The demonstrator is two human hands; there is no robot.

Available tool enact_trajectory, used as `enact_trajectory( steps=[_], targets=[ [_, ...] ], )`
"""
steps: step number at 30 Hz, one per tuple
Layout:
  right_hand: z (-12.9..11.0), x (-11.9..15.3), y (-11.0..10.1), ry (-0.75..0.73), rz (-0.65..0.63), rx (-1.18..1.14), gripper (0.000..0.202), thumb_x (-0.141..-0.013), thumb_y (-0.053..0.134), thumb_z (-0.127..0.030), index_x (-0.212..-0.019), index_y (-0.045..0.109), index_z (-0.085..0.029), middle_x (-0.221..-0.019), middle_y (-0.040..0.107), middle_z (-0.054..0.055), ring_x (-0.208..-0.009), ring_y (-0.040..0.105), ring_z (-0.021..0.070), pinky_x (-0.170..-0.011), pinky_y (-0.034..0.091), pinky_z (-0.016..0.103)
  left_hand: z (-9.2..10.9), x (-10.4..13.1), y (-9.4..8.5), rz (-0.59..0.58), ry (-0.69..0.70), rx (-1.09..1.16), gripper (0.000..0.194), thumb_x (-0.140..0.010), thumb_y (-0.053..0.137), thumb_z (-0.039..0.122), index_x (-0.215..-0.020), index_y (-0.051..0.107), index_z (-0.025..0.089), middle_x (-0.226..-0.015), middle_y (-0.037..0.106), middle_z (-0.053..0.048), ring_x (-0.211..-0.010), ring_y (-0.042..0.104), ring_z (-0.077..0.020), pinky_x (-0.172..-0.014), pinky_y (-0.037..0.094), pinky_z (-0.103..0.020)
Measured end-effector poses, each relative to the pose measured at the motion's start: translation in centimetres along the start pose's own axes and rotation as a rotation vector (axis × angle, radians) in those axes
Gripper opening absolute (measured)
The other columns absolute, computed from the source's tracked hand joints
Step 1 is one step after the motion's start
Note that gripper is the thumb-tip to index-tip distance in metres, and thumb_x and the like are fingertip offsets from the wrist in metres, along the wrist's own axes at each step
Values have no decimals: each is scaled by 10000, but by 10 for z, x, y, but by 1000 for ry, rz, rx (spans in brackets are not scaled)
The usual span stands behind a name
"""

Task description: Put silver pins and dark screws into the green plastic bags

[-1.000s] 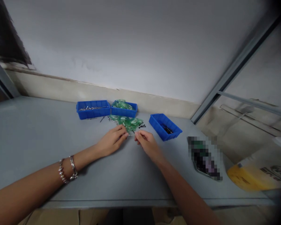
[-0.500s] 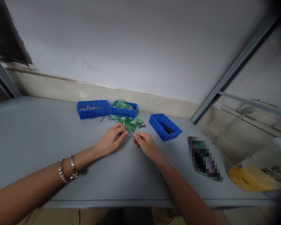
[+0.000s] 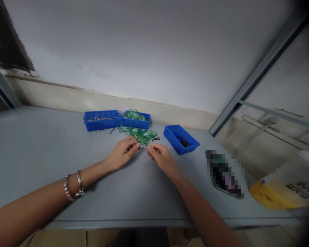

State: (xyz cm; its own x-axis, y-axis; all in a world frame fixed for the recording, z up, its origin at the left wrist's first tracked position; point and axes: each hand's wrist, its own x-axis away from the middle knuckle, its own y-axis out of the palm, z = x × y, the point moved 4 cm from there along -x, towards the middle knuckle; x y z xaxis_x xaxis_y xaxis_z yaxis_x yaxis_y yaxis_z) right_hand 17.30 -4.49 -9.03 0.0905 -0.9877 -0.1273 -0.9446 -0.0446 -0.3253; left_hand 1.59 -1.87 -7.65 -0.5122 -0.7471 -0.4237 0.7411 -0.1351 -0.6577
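My left hand [image 3: 123, 153] and my right hand [image 3: 161, 158] rest on the grey table [image 3: 41, 151], fingertips nearly meeting. Between them they pinch a thin silvery pin [image 3: 143, 146]; its detail is too small to make out. Just beyond the fingers lies a loose heap of small green plastic bags [image 3: 140, 133] with a few dark screws [image 3: 156, 138] beside it. My left wrist wears metal bracelets [image 3: 73, 186].
Along the back stand a blue bin with metal pins [image 3: 102, 119] and a blue bin of green bags [image 3: 136, 119]. A third blue bin [image 3: 181, 139] with dark screws sits to the right. A pixelated object [image 3: 225, 172] and a yellow bag [image 3: 278, 192] lie far right.
The hands stayed in place; fingers shifted slightly as they worked the small pin between them. The bins and bags have not moved.
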Motion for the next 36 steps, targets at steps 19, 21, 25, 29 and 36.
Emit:
enact_trajectory(
  steps=[19, 21, 25, 29, 36],
  targets=[
    [2, -1, -2, -36, 14, 11, 255, -845, 462, -375, -671, 519, -197, -633, 515, -11, -593, 475, 116, -581, 377, 253, 2, 1, 2, -56, 36, 0, 395, -943, 356, 371, -715, 590, 149, -772, 536, -39, -743, 520, -166, -707, 419, -301],
    [4, -1, -2, -30, 18, 25, 246, -846, 460, -369, -681, 524, -197, -644, 523, -8, -603, 482, 119, -592, 382, 257, 5, 1, 1, -51, 44, 5, 392, -940, 361, 367, -709, 588, 147, -768, 535, -38, -742, 517, -164, -706, 415, -293],
    [8, -2, -1, -36, -6, 57, 253, -854, 450, -374, -693, 535, -199, -638, 519, -10, -620, 493, 126, -608, 380, 262, 7, 2, -1, -2, 53, 25, 380, -934, 370, 362, -713, 585, 140, -773, 541, -43, -737, 515, -160, -681, 403, -277],
    [4, 1, -1, -60, 11, 52, 249, -857, 444, -370, -683, 514, -207, -628, 512, -14, -612, 489, 125, -606, 376, 261, 4, 0, 0, -7, 38, 13, 380, -928, 371, 363, -720, 595, 137, -762, 540, -42, -718, 512, -155, -670, 401, -271],
    [-2, 2, -4, -63, 86, 92, 239, -865, 433, -352, -686, 503, -209, -600, 498, -18, -593, 491, 128, -597, 374, 264, 7, 1, 5, -87, 28, -4, 382, -923, 383, 373, -667, 557, 149, -669, 539, -15, -653, 497, -135, -630, 386, -250]
  ],
)
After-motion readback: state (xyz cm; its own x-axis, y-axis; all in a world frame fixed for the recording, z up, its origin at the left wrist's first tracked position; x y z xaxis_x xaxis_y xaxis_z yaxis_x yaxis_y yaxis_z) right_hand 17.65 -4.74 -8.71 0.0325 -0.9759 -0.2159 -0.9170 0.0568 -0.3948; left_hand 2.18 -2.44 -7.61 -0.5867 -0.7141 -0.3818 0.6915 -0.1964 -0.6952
